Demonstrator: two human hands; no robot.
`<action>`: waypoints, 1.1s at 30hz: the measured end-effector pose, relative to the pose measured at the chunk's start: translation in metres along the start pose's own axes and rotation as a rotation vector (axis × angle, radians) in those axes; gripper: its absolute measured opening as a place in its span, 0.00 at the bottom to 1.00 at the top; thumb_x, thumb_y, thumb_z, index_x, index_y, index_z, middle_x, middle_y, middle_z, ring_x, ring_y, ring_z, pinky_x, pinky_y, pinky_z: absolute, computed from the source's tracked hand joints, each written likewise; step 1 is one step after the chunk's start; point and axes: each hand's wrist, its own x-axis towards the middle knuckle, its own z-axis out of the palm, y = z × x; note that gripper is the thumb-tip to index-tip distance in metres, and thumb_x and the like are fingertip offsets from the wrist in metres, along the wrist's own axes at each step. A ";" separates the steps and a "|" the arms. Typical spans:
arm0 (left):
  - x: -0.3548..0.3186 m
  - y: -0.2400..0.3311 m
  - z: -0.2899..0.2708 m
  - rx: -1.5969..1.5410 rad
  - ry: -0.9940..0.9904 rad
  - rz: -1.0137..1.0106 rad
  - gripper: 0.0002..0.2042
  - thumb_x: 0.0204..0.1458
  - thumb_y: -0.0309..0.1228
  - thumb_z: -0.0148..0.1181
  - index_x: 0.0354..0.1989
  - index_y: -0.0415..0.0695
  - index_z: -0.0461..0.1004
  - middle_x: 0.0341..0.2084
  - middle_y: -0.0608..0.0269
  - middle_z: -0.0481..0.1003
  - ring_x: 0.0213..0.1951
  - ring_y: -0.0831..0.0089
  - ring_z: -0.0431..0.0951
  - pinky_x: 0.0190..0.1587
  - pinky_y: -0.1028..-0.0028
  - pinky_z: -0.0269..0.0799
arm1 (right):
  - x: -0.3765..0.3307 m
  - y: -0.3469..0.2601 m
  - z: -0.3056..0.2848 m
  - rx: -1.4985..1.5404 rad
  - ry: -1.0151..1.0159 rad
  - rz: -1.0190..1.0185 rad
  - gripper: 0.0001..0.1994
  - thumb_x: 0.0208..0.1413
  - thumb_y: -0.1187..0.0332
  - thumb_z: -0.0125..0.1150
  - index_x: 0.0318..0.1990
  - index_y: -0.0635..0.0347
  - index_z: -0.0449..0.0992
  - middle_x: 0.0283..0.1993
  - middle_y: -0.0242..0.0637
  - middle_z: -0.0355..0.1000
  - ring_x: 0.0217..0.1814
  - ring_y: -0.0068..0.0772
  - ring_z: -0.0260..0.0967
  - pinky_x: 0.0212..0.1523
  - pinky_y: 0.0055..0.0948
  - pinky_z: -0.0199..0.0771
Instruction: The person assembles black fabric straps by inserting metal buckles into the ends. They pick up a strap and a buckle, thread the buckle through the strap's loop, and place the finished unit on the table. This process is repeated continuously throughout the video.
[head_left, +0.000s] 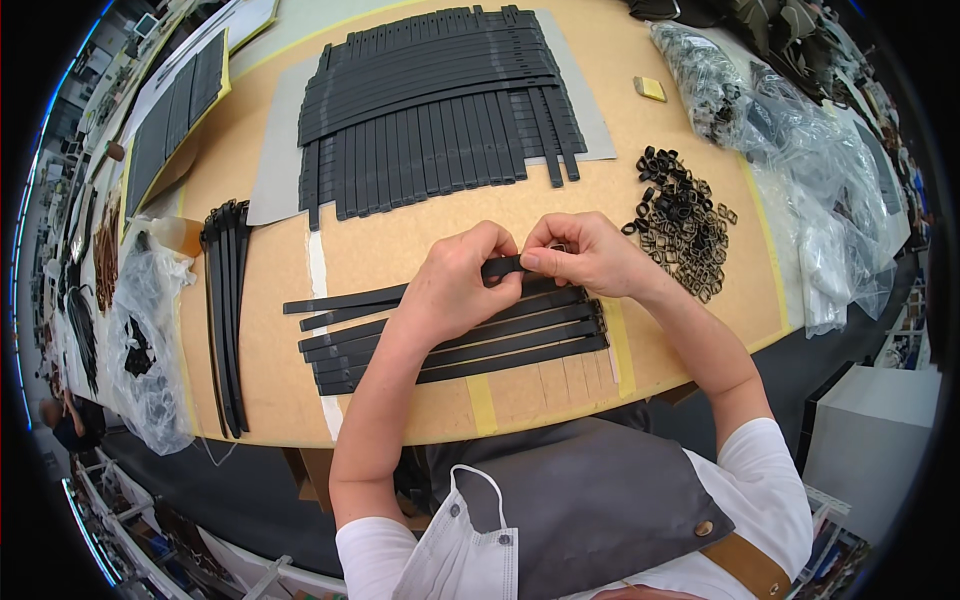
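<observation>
both hands meet over the middle of the bench [300, 250]. the left hand [455, 280] is closed around a black strap [502, 266], pinching it near its end, and the right hand [585, 255] is closed on the tip of that same strap, fingertips bunched tight around something small that i cannot make out. the strap sits just above a short row of finished-looking black straps [460, 345] lying side by side near the bench edge.

a heap of small dark metal loops [685, 215] lies just right of the right hand, and a big fanned stack of straps [440, 100] rests on a grey sheet [275, 160] further back. clear plastic bags [800, 160] sit at the far right, and another bundle of straps [225, 310] lies to the left.

to do this step well, i judge the left hand should keep the strap flat and untwisted while the right hand works squarely at the tip, with both thumbs close so the end does not buckle.
</observation>
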 end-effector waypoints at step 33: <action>-0.002 0.009 -0.002 -0.042 0.012 0.139 0.08 0.48 0.21 0.69 0.37 0.38 0.78 0.28 0.59 0.79 0.28 0.72 0.81 0.30 0.75 0.78 | -0.007 -0.016 0.004 -0.155 -0.046 -0.053 0.13 0.67 0.61 0.66 0.42 0.64 0.80 0.33 0.29 0.78 0.36 0.16 0.69 0.36 0.23 0.71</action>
